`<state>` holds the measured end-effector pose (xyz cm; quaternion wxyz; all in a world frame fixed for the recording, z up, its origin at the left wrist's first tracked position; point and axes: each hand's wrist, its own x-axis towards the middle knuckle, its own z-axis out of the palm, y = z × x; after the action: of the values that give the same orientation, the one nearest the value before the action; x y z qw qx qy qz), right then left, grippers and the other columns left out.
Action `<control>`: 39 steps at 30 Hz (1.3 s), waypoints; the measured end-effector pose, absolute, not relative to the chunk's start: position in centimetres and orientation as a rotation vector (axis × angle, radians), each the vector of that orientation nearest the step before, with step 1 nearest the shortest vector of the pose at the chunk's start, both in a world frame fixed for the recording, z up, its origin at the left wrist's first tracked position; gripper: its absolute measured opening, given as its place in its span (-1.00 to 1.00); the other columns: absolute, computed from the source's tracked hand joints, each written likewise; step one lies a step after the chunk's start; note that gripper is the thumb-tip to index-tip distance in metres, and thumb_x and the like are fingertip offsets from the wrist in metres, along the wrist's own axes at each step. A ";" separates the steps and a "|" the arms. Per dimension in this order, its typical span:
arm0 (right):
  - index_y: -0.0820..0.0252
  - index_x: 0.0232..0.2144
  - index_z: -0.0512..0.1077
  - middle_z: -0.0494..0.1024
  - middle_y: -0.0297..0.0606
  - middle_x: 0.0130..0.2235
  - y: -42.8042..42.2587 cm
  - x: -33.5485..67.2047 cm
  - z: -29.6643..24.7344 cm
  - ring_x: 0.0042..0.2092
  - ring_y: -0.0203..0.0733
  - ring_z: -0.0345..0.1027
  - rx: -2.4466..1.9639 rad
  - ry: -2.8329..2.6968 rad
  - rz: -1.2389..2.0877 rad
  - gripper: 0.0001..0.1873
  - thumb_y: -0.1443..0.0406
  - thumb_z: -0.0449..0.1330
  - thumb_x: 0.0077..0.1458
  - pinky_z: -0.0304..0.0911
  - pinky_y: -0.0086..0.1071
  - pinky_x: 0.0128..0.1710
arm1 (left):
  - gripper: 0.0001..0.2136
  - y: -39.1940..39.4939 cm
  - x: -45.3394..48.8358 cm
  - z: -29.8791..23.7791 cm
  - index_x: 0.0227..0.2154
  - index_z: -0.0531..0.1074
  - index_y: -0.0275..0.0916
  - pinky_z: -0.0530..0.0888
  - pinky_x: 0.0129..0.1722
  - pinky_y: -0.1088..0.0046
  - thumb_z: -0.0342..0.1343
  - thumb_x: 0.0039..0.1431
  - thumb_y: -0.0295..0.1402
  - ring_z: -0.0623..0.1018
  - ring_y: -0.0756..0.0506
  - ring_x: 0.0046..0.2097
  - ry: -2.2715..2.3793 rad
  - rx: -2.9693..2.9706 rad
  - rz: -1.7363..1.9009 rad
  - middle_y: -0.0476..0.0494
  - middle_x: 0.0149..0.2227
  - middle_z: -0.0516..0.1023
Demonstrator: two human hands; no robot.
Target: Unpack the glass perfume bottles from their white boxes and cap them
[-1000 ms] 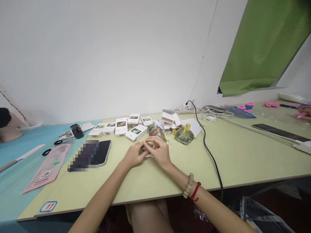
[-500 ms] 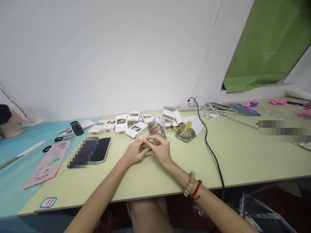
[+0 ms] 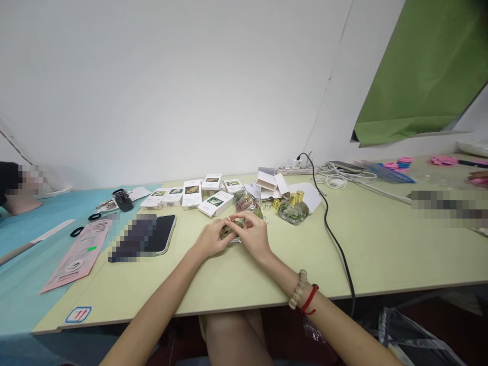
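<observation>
A small clear glass bottle [image 3: 230, 232] with green and yellow contents rests on the pale green table [image 3: 381, 254], held between both hands. My left hand [image 3: 211, 240] curls round its left side. My right hand [image 3: 254, 235] pinches at its top, fingers together; a bead bracelet and a red string sit on that wrist. Just behind stand more small glass bottles [image 3: 246, 202], and a round bottle with gold caps [image 3: 293, 209] stands to the right.
Several white printed boxes [image 3: 198, 193] lie in a row behind the hands, with opened white cartons [image 3: 270, 184]. A phone [image 3: 160, 234] lies at left, beside a pink packet [image 3: 76, 254]. A black cable [image 3: 335, 244] runs over the front edge. Another person's hand [image 3: 479, 179] shows at far right.
The view has shifted slightly. Both hands stay on the small bottle in the same place, with only slight finger movement.
</observation>
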<state>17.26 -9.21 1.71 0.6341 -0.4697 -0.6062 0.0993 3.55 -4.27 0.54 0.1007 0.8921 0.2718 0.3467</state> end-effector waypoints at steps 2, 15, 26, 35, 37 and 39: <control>0.18 -0.38 0.49 0.48 -0.26 -0.25 -9.3 17.1 1.8 -0.60 -0.44 0.10 -1.055 -1.420 0.211 -0.80 0.20 0.20 -0.08 0.12 -0.47 -0.59 | -0.74 -4.2 3.5 0.5 -0.22 0.32 -0.27 0.29 -0.39 0.47 -0.07 0.13 -0.21 0.38 -0.03 -0.35 0.821 2.644 1.028 -0.11 -0.35 0.42; 0.20 -0.31 0.44 0.45 -0.22 -0.17 -9.7 17.4 2.2 -0.62 -0.47 0.19 -1.076 -1.450 0.213 -0.79 0.30 0.14 -0.08 0.16 -0.50 -0.62 | -0.72 -4.5 3.5 0.9 -0.31 0.30 -0.26 0.25 -0.42 0.48 -0.12 0.15 -0.13 0.32 -0.02 -0.41 0.867 2.666 0.994 -0.09 -0.42 0.36; 0.21 -0.36 0.49 0.45 -0.20 -0.24 -9.2 17.7 2.1 -0.64 -0.48 0.11 -0.985 -1.373 0.377 -0.73 0.14 0.16 -0.03 0.13 -0.48 -0.68 | -0.67 -4.5 3.5 1.0 -0.20 0.33 -0.24 0.32 -0.30 0.42 -0.09 0.13 -0.11 0.39 -0.09 -0.29 0.833 2.632 1.025 -0.15 -0.36 0.42; 0.21 -0.33 0.49 0.47 -0.19 -0.24 -9.2 17.6 2.2 -0.59 -0.44 0.14 -1.065 -1.431 0.271 -0.74 0.18 0.17 -0.06 0.15 -0.47 -0.59 | -0.66 -4.2 3.5 0.8 -0.15 0.33 -0.26 0.34 -0.25 0.40 -0.08 0.13 -0.14 0.41 -0.09 -0.24 0.791 2.609 1.024 -0.17 -0.28 0.44; 0.21 -0.31 0.48 0.48 -0.18 -0.23 -9.3 17.6 2.2 -0.61 -0.45 0.13 -1.101 -1.432 0.287 -0.72 0.18 0.17 -0.08 0.13 -0.48 -0.61 | -0.67 -4.1 3.5 0.8 -0.15 0.32 -0.25 0.33 -0.24 0.40 -0.09 0.14 -0.15 0.41 -0.10 -0.22 0.787 2.612 1.010 -0.17 -0.27 0.44; 0.22 -0.32 0.47 0.48 -0.18 -0.23 -9.3 17.6 2.2 -0.62 -0.46 0.11 -1.117 -1.429 0.311 -0.72 0.19 0.17 -0.09 0.12 -0.49 -0.63 | -0.67 -4.1 3.4 0.8 -0.14 0.32 -0.24 0.33 -0.25 0.40 -0.09 0.14 -0.14 0.40 -0.09 -0.23 0.793 2.608 0.996 -0.16 -0.26 0.44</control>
<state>17.64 -9.27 2.22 0.6056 -0.4830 -0.6180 0.1345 3.40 -4.06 0.76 0.1193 0.8922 0.2713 0.3408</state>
